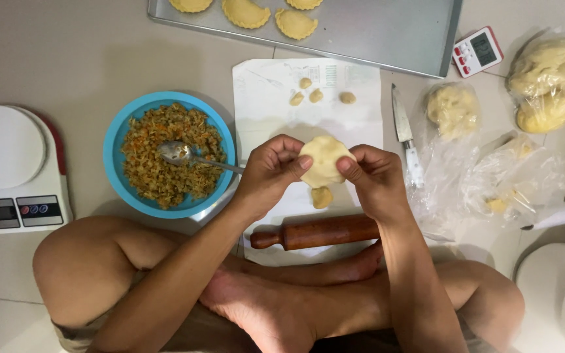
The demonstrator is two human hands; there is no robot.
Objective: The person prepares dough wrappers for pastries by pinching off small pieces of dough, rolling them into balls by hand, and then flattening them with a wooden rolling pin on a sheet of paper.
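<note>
Far above the grip, at the top edge, lies a metal baking tray carrying crimped half-moon pastries. Left of the grip sits a blue bowl of chopped brown and orange filling, with a spoon resting in it, its handle pointing toward the left hand. Further left stands a white kitchen scale. Directly under the grip lies a sheet of white paper on the tiled floor. Off to the right are clear plastic bags of yellowish dough, well apart from the hands. Just below the grip lies a wooden rolling pin, across the paper's lower edge.

The left hand and right hand meet in the middle, both clamped on a flattened dough round: the thumbs and fingertips pinch its left and right edges, holding it up above the paper.

A knife lies just right of the right hand. Up and to the right sits a small white timer. A small dough ball lies just beneath the held round, and four tiny dough bits sit above it on the paper.
</note>
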